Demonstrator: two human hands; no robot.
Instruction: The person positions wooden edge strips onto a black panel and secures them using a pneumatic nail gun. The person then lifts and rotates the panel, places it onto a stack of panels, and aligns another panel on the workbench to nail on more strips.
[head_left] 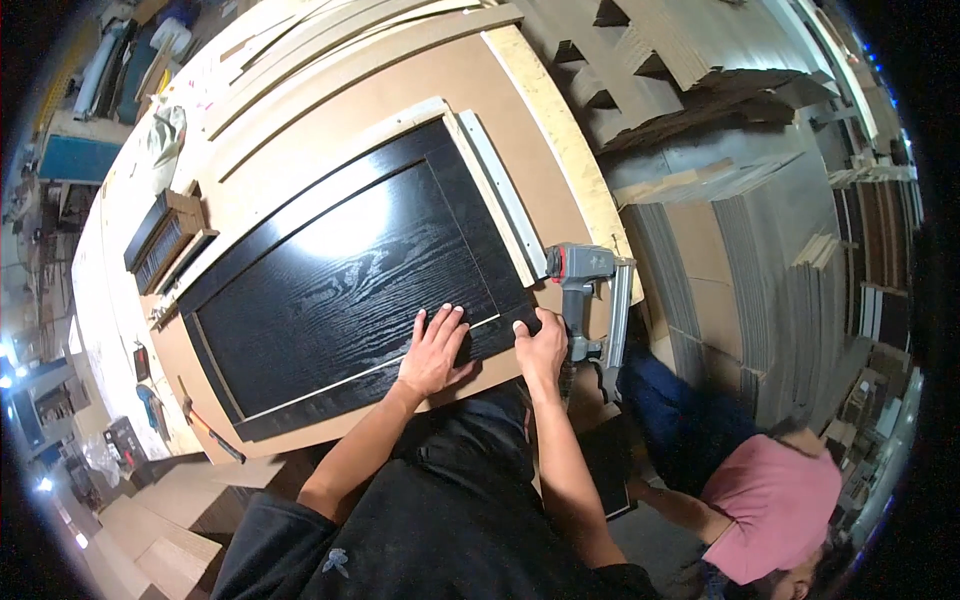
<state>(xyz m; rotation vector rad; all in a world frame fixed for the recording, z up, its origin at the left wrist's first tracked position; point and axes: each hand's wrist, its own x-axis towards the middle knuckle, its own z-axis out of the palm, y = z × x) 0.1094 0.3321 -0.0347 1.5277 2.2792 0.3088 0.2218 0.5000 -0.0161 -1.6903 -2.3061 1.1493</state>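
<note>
A black wood-grain cabinet door (350, 290) with a raised frame lies flat on the workbench. Thin pale lines run along the inner edge of its frame. My left hand (435, 352) rests open on the near frame rail, fingers spread. At the door's near right corner, my right hand (541, 347) grips the edge, thumb on top and fingers around the side. Just right of that hand is a grey nail gun (585, 272) with a long silver magazine. Pale wooden strips (495, 195) border the door's far and right sides.
Long boards (350, 85) lie at the bench's far side. A small stack of dark-edged pieces (165, 240) and a hammer (212, 430) sit at the left. Cardboard stacks (705, 275) stand to the right. A person in a pink shirt (775, 500) bends at lower right.
</note>
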